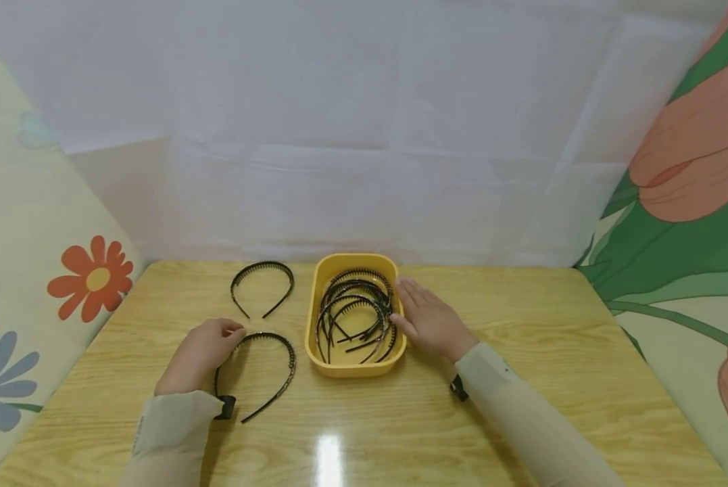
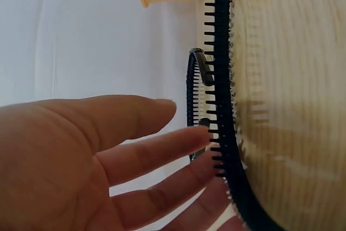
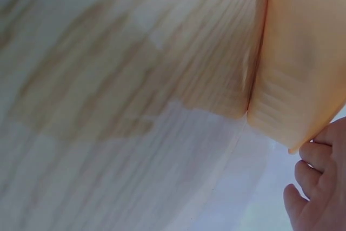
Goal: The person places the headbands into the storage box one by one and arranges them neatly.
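My left hand (image 1: 204,353) is at the upper left of a black toothed headband (image 1: 292,362), its fingertips at the band. In the left wrist view the thumb stands apart from the extended fingers, which reach the comb teeth of the headband (image 2: 223,79). Whether the band is lifted off the table I cannot tell. My right hand (image 1: 432,319) lies with straight fingers along the right side of a yellow basket (image 1: 354,370), thumb at the rim. Several black headbands (image 1: 357,297) lie overlapping inside. In the right wrist view, fingers (image 3: 316,160) touch the basket's rim.
Another black headband (image 1: 263,265) lies on the wooden table (image 1: 522,325), behind the one at my left hand, its ends toward me. A white cloth (image 1: 339,135) hangs along the table's far edge. Flower-patterned panels (image 1: 29,203) flank both sides.
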A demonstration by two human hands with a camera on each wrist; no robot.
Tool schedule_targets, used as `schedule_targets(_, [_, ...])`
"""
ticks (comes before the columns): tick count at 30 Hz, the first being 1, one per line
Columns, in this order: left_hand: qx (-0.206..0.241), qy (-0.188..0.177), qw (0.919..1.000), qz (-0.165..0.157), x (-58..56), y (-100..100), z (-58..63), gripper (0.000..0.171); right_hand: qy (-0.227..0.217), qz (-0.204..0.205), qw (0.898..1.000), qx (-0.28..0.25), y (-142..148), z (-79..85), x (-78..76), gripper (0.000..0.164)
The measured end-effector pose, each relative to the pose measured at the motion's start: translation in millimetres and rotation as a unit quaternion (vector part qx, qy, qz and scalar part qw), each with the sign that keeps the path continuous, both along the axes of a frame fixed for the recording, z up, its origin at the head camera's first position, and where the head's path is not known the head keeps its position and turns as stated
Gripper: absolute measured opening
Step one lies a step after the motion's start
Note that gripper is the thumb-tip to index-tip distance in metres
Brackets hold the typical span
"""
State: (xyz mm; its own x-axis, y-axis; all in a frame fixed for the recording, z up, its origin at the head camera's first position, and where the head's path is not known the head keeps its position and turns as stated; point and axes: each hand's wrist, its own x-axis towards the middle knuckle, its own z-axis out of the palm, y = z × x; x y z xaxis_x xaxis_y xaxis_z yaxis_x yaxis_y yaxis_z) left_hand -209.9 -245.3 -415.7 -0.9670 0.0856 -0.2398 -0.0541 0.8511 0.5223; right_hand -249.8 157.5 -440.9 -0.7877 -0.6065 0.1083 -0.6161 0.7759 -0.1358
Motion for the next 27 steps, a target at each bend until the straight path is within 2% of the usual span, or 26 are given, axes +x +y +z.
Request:
schedule_targets(7, [0.030, -0.005, 0.9995, -0.006, 1.2, -3.4, -4.9, 0.034, -0.004, 0.000, 1.000, 0.001, 0.0, 0.5, -0.1, 0.069])
schedule_targets(14, [0.030, 0.005, 0.9995, -0.013, -0.9, -6.0, -9.3, 0.027, -0.011, -0.003, 1.000, -0.002, 0.1, 0.1, -0.3, 0.069])
schedule_targets(22, [0.025, 0.004, 0.9995, -0.021, -0.6, -7.6, -6.9, 0.029, -0.014, -0.010, 1.000, 0.007, -1.1, 1.5, -0.8, 0.069])
schedule_targets(27, [0.038, -0.002, 0.9991, -0.017, 0.2, -9.0, -5.8, 0.028, -0.016, -0.009, 1.000, 0.005, -1.1, 1.8, 0.0, 0.070])
